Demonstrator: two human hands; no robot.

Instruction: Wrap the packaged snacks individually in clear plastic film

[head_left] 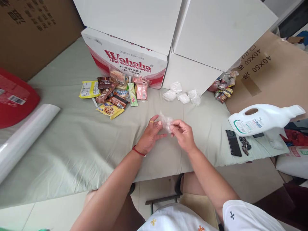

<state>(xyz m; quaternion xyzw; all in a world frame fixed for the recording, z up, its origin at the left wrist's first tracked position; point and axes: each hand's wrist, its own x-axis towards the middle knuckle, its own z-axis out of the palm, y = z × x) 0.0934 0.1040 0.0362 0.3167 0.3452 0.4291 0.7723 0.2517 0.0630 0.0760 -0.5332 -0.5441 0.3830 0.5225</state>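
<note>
At 9 o'clock: plastic film roll [24, 136]. At 11: snack packets [115, 93]. Centre: left hand [150, 136] and right hand [184, 134] pinch small clear bag [166, 122] between fingertips, likely opening its mouth; next needs finger rub to part layers. Bag crumpled, long axis roughly 10-to-4. At 3: white jug [262, 120].

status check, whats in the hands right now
Left hand and right hand both pinching a small clear plastic bag above the green cloth. Snack packets lie beyond, apart. Nothing between.

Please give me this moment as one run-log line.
left hand: grip on clear bag | right hand: grip on clear bag | snacks and white packets behind
</note>
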